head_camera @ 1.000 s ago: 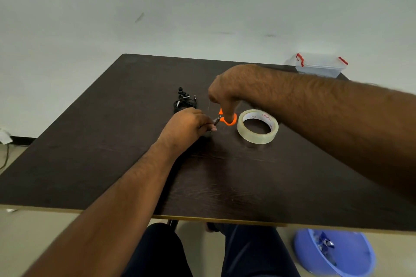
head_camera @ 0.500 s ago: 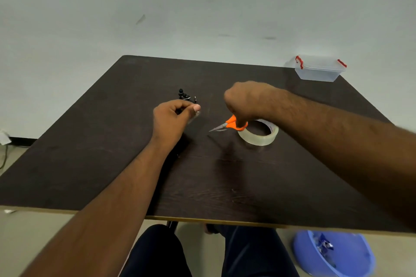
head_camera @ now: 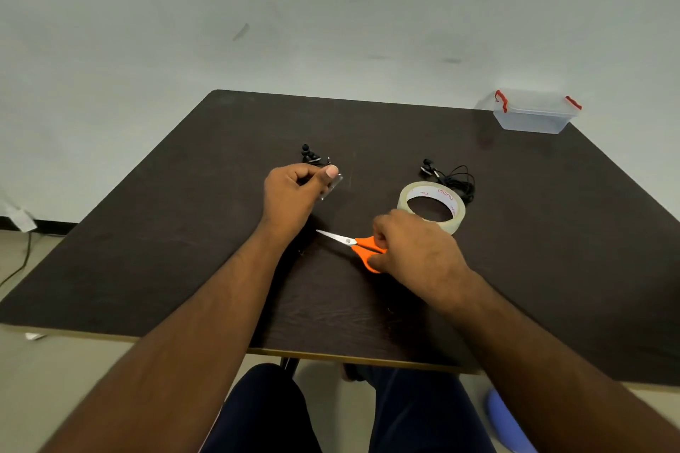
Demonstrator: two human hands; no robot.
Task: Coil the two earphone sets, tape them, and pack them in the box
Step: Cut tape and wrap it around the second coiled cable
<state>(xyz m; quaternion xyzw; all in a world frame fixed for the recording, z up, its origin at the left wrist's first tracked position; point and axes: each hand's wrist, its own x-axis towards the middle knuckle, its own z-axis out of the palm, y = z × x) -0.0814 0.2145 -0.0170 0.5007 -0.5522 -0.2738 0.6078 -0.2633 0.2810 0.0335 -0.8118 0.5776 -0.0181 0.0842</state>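
Dark wood-grain surface (head_camera: 184, 250) fills the head view, the only view we have, with a pale wall behind it.

Our left hand (head_camera: 294, 197) is raised just over the middle of the surface, fingers curled in, thumb pressed against the forefinger. A short clear piece of tape (head_camera: 333, 187) is pinched there and sticks out to the right of the thumb.

Just beyond that hand, on the far side, lies the first earphone set (head_camera: 312, 155), a small black bundle; the knuckles hide its near part, so we cannot tell how neatly it is coiled.

Our right hand (head_camera: 412, 250) sits nearer, closed around the orange handles of the scissors (head_camera: 362, 246). The blades look shut and point left and slightly away, toward the left wrist. The blade tips are apart from the left arm. Whether the scissors touch the surface we cannot tell.

Right behind the right hand lies the tape roll (head_camera: 434, 205), clear, flat on the surface, with red print on its inner core.

Just beyond the roll, to its far right, the second earphone set (head_camera: 450, 180) lies in a loose black tangle, its buds toward the left.

At the far right corner stands the box (head_camera: 533, 116), clear plastic with red clips, lid on, well apart from everything else.

Below the near edge we see dark trousers and, low right, part of a blue tub (head_camera: 504, 423) on the floor.
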